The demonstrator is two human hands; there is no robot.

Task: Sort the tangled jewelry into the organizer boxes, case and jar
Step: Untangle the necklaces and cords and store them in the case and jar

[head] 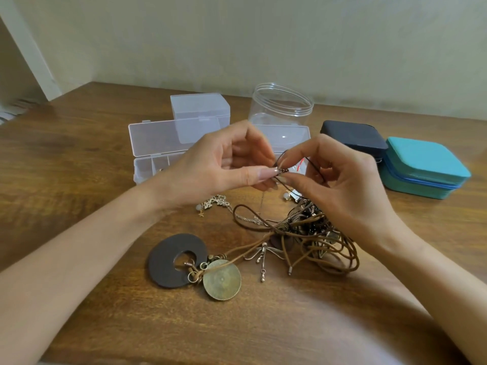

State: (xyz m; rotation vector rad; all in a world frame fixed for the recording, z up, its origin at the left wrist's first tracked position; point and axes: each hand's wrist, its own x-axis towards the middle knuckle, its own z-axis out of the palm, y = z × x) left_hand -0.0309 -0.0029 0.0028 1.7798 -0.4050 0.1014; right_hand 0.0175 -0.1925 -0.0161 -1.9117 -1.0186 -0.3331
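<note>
A wooden table [79, 159] meets a pale wall [263, 35], perhaps painted.

Brown wood-grain table [79, 159] is set against a plain cream wall [263, 35]. Lighting is soft and even. A white panel [29, 56] is seen leaning far left.

1. Bare wooden table [79, 159] left of the open clear plastic organizer box [158, 143]: free passage.
2. Near edge, below the dark round leather disc pendant [166, 262]: clear.
3. Centre blocked by the tangled brown cord pile [316, 233] (both raised hands above it).
4. Rear: clear lidless plastic jar [279, 109], navy case [353, 138], teal zip case [424, 167] close together.
</note>
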